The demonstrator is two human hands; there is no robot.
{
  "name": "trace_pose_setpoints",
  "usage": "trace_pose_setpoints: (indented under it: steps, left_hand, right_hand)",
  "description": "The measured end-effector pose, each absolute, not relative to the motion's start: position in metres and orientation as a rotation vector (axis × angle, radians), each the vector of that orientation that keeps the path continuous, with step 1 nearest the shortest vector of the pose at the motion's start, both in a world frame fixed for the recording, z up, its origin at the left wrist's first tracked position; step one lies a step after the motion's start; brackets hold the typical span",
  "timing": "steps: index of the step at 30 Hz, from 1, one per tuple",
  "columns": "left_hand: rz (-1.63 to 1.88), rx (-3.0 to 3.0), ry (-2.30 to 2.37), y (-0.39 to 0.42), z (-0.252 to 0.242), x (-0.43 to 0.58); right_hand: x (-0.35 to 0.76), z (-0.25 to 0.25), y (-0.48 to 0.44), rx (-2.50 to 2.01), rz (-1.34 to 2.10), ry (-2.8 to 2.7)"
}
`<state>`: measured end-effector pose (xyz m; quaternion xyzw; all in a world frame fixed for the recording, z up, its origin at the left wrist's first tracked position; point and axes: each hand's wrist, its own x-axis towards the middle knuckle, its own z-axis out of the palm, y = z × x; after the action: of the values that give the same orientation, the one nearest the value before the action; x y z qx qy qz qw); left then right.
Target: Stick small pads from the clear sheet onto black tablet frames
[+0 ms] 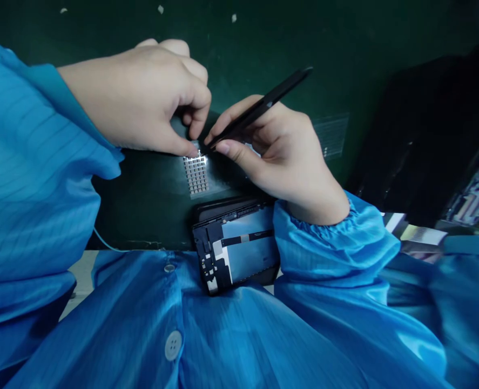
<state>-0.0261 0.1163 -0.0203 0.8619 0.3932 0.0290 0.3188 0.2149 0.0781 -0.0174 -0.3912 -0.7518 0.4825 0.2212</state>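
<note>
A clear sheet with rows of small shiny square pieces (197, 177) lies on the dark green mat. The thumb of my left hand (154, 97) presses on its top edge, the other fingers curled; part of the sheet is hidden beneath them. My right hand (288, 148) grips slim black tweezers (265, 101) like a pen, their tip down at the sheet's top corner, close to my left thumb. Below the sheet sits an opened phone body (249, 248) with a blue-grey panel and a black strip across it, at the mat's front edge against my blue smock.
Another clear sheet (333, 135) lies behind my right wrist. A large black object (405, 129) stands at the right, with papers (423, 235) near it. Small white scraps (160, 9) dot the far mat. A blue sleeve (470, 302) shows at the right edge.
</note>
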Motion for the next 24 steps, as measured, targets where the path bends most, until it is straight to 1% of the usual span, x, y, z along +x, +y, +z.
trace_pose_setpoints:
  steps: [4,7,9,11,15,19,24]
  left_hand:
    - [0.053,2.245,1.066,0.115,-0.020,-0.024]
    - [0.050,2.257,1.085,0.116,-0.019,-0.024]
    - [0.065,2.281,1.063,0.116,-0.020,-0.025]
    - [0.093,2.294,1.039,0.117,-0.023,-0.027]
    - [0.166,2.295,1.037,0.117,-0.029,-0.030]
    - [0.191,2.336,1.039,0.117,-0.032,-0.033]
    - [0.163,2.357,1.033,0.122,-0.038,-0.036]
  right_hand:
    - [0.215,-0.014,0.087,-1.107,1.388,-2.062]
    - [0.223,-0.008,0.071,-1.205,1.446,-1.865]
    - [0.231,-0.004,0.040,-1.312,1.319,-1.689]
    - [0.237,-0.004,-0.003,-1.412,1.086,-1.528]
    - [0.237,-0.020,-0.073,-1.462,0.801,-1.356]
    - [0.231,-0.037,-0.086,-1.392,0.688,-1.442]
    - [0.229,-0.037,-0.081,-1.384,0.685,-1.470]
